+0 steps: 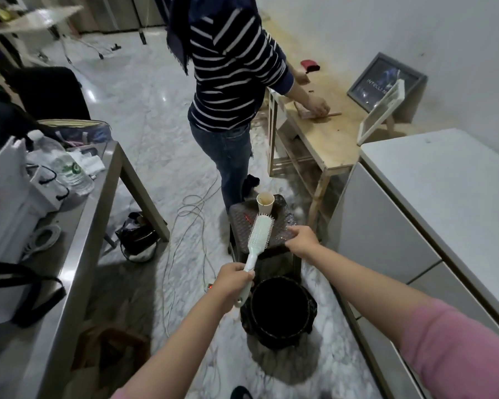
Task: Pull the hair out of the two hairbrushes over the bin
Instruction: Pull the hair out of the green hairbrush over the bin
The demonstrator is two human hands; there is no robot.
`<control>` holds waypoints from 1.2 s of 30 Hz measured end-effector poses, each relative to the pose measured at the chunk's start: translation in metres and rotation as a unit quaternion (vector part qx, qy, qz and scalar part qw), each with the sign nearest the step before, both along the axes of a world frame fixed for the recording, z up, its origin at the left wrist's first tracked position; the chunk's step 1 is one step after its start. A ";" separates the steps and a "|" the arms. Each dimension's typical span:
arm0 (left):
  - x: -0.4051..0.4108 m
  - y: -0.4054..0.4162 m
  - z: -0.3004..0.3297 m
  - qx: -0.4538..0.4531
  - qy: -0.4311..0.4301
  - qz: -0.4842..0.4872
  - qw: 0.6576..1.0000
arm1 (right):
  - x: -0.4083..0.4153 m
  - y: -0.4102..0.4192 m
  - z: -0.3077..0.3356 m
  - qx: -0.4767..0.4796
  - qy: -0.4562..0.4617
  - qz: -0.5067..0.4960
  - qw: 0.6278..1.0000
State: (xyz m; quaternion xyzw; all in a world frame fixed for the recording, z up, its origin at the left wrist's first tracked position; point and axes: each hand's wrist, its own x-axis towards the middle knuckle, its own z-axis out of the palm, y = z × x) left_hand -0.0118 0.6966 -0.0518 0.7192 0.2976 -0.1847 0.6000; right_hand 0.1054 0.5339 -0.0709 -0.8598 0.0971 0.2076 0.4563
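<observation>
A: Hairbrush (260, 235) first. Where is it?

B: Centre frame, pale mint, tilted, head pointing to 1 o'clock. Left hand (233, 283) is clenched round its handle; the handle end sticks out below the fist toward 6 o'clock. Bristles face right.

A: Bin?

B: Bin (280, 311), dark, round, black liner, on the floor at 5 o'clock from the left hand, just beside it. Brush handle end overlaps the bin rim at its 10 o'clock edge. Brush head sits beyond the bin, over the stool.

A: Stool?

B: Dark woven-top stool (252, 226), at 12 o'clock from the bin. Paper cup (265, 202) stands upright on it, toward its far edge, just past the brush head.

A: Right hand?

B: Right hand (303, 240) is at 3 o'clock from the brush head, near it, at the stool's right edge. Fingers curled, pointing left. Grip state: cannot tell whether it pinches anything; nothing clearly visible between the fingertips.

A: Second brush?

B: Can't pick it out.

A: Hair on the brush?

B: Too small to tell.

A: Surroundings, quick.

B: Metal surface (98, 197) at 9 o'clock, with a plastic bottle (69, 168) and white bags. Second person in a striped top (231, 67) at 12 o'clock, hands on a wooden surface (329, 139). White cabinet (444, 182) at 3 o'clock. Cables (190, 214) trail over the marble floor. Pink sleeve (458, 349) on the right arm.
</observation>
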 end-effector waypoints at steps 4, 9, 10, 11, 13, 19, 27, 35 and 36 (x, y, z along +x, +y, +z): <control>-0.002 0.008 0.005 -0.004 -0.022 -0.007 1.000 | -0.007 0.001 0.014 0.061 0.016 0.028 0.998; -0.005 0.011 0.010 -0.016 -0.049 -0.016 0.999 | -0.017 0.006 0.026 0.144 0.034 0.012 0.989; -0.005 0.010 0.011 -0.019 -0.057 -0.019 0.998 | -0.021 0.009 0.029 0.164 0.048 0.021 0.985; -0.004 0.008 0.012 -0.022 -0.065 -0.022 0.997 | -0.026 0.014 0.032 0.178 0.061 0.031 0.982; -0.003 0.002 0.016 -0.024 -0.076 -0.028 0.996 | -0.033 0.024 0.037 0.183 0.064 0.040 0.980; 0.004 -0.015 0.025 -0.018 -0.082 -0.022 0.996 | -0.031 0.041 0.051 0.172 0.010 -0.031 0.985; 0.025 -0.028 0.036 -0.045 -0.091 0.012 0.995 | -0.023 0.033 0.066 0.123 -0.080 -0.098 0.984; 0.033 -0.024 0.041 -0.060 -0.079 0.021 0.995 | -0.008 -0.001 0.060 0.036 -0.103 -0.058 0.992; 0.033 -0.024 0.041 -0.055 -0.079 0.010 0.995 | -0.007 -0.005 0.060 0.009 -0.104 -0.023 0.994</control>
